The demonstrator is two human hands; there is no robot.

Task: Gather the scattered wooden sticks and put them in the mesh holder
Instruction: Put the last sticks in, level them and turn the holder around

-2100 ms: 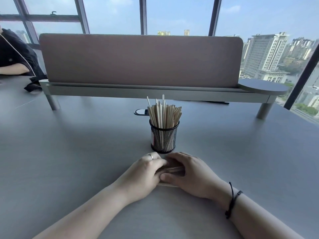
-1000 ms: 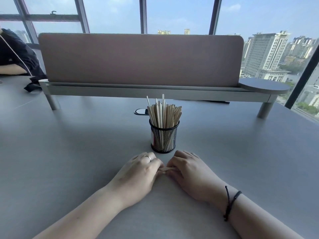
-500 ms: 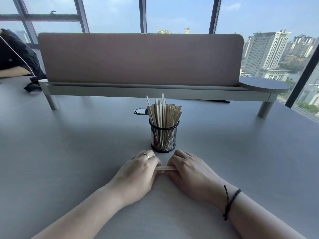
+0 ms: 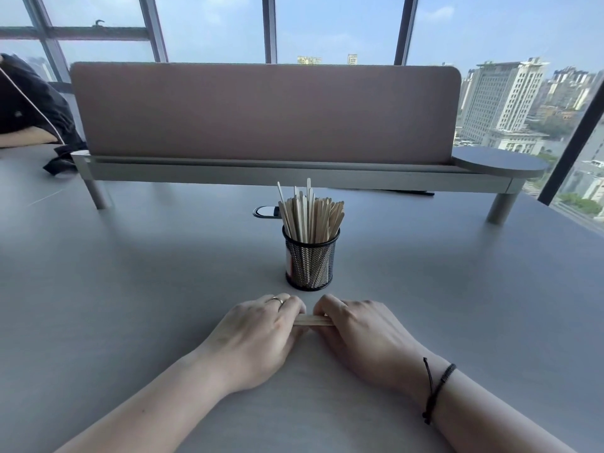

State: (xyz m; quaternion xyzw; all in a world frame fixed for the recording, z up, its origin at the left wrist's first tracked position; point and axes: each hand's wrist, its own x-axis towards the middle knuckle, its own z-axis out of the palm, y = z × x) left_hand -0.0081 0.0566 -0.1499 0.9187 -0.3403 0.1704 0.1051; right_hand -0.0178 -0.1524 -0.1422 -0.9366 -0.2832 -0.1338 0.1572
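I see my left hand [image 4: 258, 335] and right hand [image 4: 362, 331] pinching a thin bundle of pale wooden sticks [image 4: 312, 319] low over the grey surface [image 4: 130, 289], stick ends hidden under curled fingers, count unclear, black mesh cylinder holder [image 4: 310, 268] just beyond, upright, full of sticks.

Bright daylight comes through the tall windows [image 4: 333, 27] behind the desk [image 4: 114, 289], leaving the divider panel [image 4: 261, 109] backlit and dull. Soft shadows fall toward the viewer. The picture is sharp at the centre, and straight lines bow at the wide-angle edges.
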